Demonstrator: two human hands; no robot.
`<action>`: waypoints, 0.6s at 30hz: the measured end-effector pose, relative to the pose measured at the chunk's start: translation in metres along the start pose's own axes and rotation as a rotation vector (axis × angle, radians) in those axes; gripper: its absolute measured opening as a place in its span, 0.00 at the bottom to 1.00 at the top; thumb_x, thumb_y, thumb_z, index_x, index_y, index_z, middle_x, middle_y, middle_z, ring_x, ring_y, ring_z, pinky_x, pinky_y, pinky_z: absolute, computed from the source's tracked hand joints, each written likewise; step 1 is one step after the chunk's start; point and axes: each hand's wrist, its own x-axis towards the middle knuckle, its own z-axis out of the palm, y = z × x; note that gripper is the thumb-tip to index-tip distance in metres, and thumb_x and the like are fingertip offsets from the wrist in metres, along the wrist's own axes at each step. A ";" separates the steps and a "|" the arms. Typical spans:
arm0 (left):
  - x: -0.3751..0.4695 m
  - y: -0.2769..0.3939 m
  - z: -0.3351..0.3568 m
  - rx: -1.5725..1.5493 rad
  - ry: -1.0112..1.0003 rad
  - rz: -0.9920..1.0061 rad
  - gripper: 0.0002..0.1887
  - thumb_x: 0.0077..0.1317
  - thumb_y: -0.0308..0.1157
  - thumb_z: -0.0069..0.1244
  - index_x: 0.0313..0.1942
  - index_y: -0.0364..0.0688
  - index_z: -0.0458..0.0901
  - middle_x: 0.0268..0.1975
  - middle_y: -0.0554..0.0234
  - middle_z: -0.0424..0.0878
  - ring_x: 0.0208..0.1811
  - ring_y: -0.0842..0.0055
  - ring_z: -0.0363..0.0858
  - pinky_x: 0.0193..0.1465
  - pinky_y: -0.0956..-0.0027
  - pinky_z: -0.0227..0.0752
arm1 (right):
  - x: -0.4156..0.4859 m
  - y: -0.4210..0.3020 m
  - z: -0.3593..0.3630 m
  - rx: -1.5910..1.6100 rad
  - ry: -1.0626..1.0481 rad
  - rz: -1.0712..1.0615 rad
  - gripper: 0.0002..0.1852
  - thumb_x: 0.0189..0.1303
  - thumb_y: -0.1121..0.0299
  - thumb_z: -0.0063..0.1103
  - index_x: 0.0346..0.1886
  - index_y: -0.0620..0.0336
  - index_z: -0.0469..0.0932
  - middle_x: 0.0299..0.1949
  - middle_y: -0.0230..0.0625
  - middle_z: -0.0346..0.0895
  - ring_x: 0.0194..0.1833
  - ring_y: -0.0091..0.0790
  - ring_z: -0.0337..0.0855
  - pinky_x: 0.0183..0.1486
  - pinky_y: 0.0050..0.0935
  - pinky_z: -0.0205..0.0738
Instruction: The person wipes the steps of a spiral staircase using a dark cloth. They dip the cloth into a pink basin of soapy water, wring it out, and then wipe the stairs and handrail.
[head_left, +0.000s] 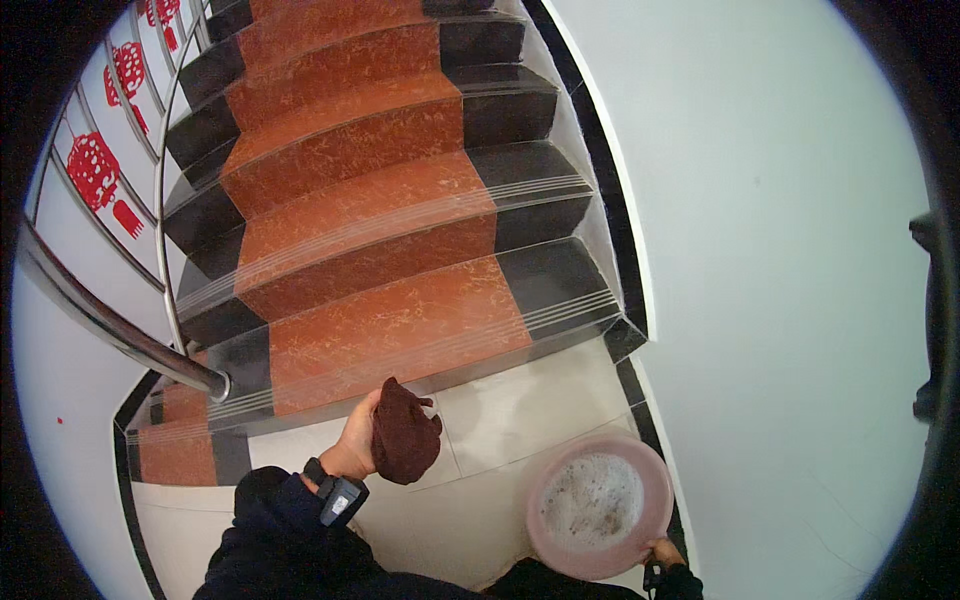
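In my left hand (358, 442) I hold a bunched dark brown cloth (405, 433), over the pale floor just short of the bottom stair edge. My right hand (666, 553) grips the near right rim of a pink plastic basin (541, 517). Foamy, greyish water (592, 499) with dark specks fills the basin's middle. Whether the basin rests on the floor or is lifted, I cannot tell. Most of my right fingers are hidden at the rim.
Red-and-black stone stairs (390, 322) rise ahead, with pale anti-slip lines along some edges. A metal handrail (112, 322) curves along the left, before red lantern decorations (94, 171). A white wall (765, 300) with black skirting (634, 307) borders the right. Pale floor tiles (525, 405) lie below.
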 end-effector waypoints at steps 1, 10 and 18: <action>0.002 -0.001 -0.001 0.038 0.024 0.014 0.26 0.73 0.47 0.34 0.50 0.30 0.77 0.45 0.46 0.83 0.48 0.58 0.81 0.55 0.56 0.76 | 0.004 0.014 -0.006 0.087 0.006 -0.067 0.16 0.50 0.69 0.66 0.41 0.68 0.78 0.30 0.44 0.80 0.24 0.40 0.81 0.27 0.36 0.79; 0.004 0.000 0.006 0.130 0.043 0.149 0.26 0.73 0.49 0.36 0.51 0.35 0.78 0.47 0.51 0.83 0.49 0.61 0.81 0.56 0.56 0.74 | 0.015 0.065 -0.022 0.167 0.096 0.100 0.21 0.53 0.64 0.71 0.44 0.69 0.76 0.26 0.45 0.78 0.23 0.42 0.79 0.29 0.40 0.82; -0.007 0.018 0.006 0.226 -0.007 0.322 0.26 0.70 0.47 0.38 0.59 0.37 0.72 0.55 0.52 0.79 0.55 0.62 0.78 0.61 0.57 0.70 | -0.146 -0.093 -0.049 -0.093 -0.101 -0.399 0.29 0.54 0.52 0.69 0.57 0.56 0.79 0.49 0.36 0.82 0.51 0.38 0.78 0.53 0.41 0.74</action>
